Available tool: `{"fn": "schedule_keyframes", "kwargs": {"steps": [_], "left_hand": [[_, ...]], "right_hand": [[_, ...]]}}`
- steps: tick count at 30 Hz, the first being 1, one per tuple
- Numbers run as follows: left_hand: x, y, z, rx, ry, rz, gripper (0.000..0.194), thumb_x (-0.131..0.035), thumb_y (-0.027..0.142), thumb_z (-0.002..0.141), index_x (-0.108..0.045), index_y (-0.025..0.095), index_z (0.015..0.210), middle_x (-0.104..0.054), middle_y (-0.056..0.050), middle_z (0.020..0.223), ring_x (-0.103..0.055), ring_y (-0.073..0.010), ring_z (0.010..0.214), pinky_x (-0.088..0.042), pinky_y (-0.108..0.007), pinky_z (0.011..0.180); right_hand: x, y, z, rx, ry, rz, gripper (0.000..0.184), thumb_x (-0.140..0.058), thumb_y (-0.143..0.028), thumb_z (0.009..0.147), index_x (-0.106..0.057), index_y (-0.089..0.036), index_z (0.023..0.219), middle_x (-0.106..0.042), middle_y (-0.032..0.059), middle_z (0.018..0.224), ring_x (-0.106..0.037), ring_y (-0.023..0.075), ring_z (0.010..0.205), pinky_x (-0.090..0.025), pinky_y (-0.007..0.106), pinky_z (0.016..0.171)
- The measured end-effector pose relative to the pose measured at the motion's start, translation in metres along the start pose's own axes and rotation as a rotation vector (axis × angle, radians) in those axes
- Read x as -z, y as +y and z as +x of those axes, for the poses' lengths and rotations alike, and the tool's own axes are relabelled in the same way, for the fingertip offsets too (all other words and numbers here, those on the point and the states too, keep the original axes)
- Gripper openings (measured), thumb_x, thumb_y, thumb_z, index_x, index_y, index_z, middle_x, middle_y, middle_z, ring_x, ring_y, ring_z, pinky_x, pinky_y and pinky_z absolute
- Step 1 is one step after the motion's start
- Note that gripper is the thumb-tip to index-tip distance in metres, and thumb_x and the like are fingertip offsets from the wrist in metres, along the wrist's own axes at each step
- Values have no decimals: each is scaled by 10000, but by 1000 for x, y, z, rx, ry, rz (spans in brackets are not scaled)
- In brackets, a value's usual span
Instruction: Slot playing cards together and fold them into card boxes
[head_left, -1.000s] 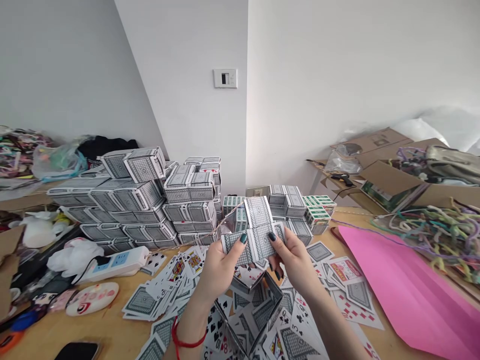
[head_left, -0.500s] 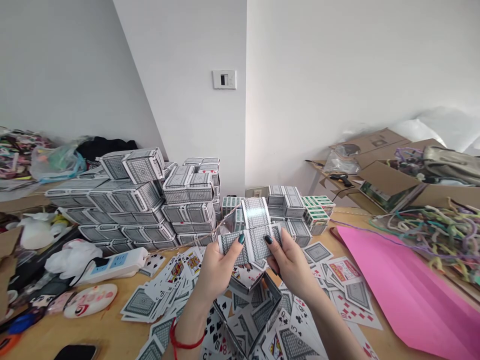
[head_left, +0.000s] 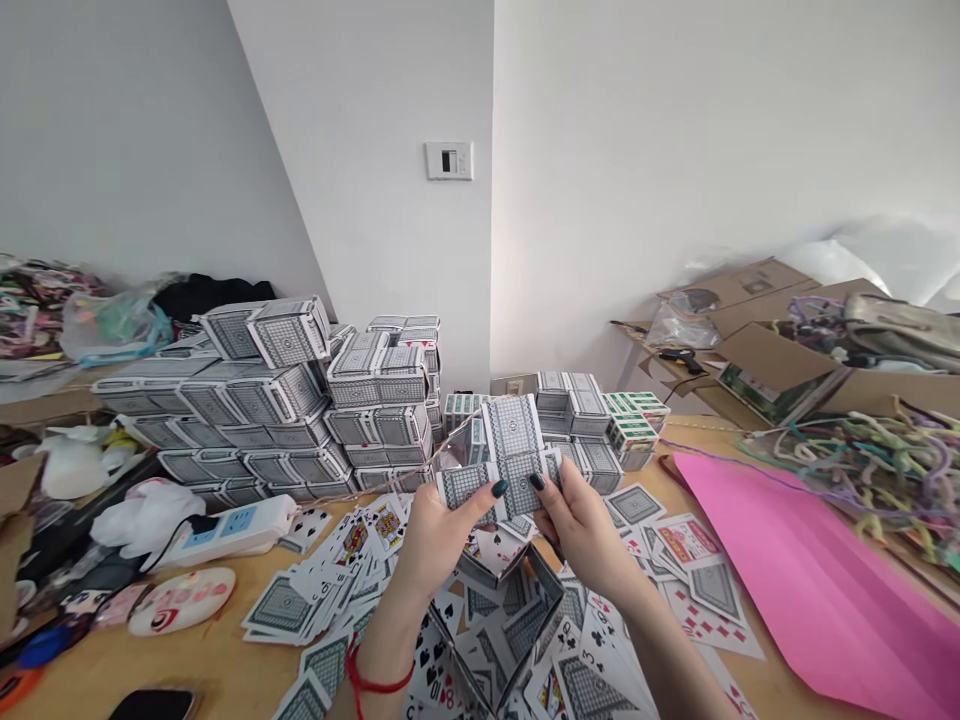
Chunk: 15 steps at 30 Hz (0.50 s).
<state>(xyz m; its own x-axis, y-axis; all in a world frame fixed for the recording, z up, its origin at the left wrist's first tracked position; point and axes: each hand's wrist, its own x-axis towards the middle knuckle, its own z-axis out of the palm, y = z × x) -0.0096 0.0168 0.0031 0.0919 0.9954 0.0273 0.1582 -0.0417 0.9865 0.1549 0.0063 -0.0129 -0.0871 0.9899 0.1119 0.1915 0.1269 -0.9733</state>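
Note:
Several grey-backed playing cards are joined edge to edge in the air before me, with one panel standing upward. My left hand pinches the left part, its thumb lying across the card backs. On the right side, my right hand grips the cards with the thumb in front. Fingers behind the cards are mostly hidden. Just below sits an open frame of folded cards, with loose cards inside it. Face-up and face-down cards spread over the table around it.
Stacks of card-built blocks stand at the back left, more blocks and green-white card boxes behind my hands. A power strip and phone lie left. Pink sheet, pipe cleaners and a cardboard box are right.
My left thumb has slid right across the card backs, toward the middle. The upright panel has tilted, losing its bright glare. My right hand has hardly moved.

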Motion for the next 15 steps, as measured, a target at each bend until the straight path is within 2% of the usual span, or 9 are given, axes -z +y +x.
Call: {"fn": "schedule_keyframes", "kwargs": {"steps": [3, 5, 7, 9, 12, 15], "left_hand": [[-2, -3, 0, -20, 62, 2, 229, -609, 391, 723, -616, 162, 716, -580, -13, 639, -483, -134, 570, -392, -225, 523], [-3, -3, -2, -58, 140, 40, 227, -595, 379, 733, -611, 160, 677, -547, -3, 577, -464, -130, 537, -380, -224, 496], [-5, -2, -4, -108, 231, 105, 224, -581, 368, 738, -611, 162, 655, -514, 7, 532, -445, -126, 515, -376, -225, 487], [-7, 1, -7, -158, 274, 158, 218, -575, 356, 734, -617, 163, 643, -499, 9, 509, -431, -126, 500, -380, -229, 484], [-9, 8, -10, -198, 219, 171, 209, -567, 346, 729, -632, 172, 632, -501, 3, 488, -415, -126, 474, -376, -231, 458], [-8, 14, -12, -182, 118, 137, 185, -566, 339, 733, -638, 181, 668, -499, 4, 498, -400, -120, 456, -362, -228, 440]], "right_hand": [[-1, 2, 2, 28, 11, -64, 240, -350, -440, 894, -335, -230, 777, -466, -61, 532, -457, 99, 423, -392, 216, 417], [-5, 3, 3, 113, 162, -176, 211, -401, -422, 872, -430, -214, 895, -598, 42, 760, -594, 167, 636, -496, 297, 562], [-11, 4, 2, 232, 383, -318, 270, -432, -386, 858, -480, -203, 1051, -583, 128, 1046, -580, 244, 945, -492, 399, 780], [-18, 5, 0, 312, 491, -411, 355, -429, -354, 859, -476, -199, 1175, -523, 145, 1209, -484, 278, 1129, -409, 461, 928], [-25, 5, -4, 289, 402, -385, 469, -430, -341, 861, -397, -194, 1305, -496, 135, 1284, -457, 288, 1181, -394, 474, 952], [-24, 1, -5, 184, 263, -239, 487, -427, -355, 867, -382, -202, 1327, -521, 120, 1272, -502, 288, 1142, -432, 458, 914]]}}
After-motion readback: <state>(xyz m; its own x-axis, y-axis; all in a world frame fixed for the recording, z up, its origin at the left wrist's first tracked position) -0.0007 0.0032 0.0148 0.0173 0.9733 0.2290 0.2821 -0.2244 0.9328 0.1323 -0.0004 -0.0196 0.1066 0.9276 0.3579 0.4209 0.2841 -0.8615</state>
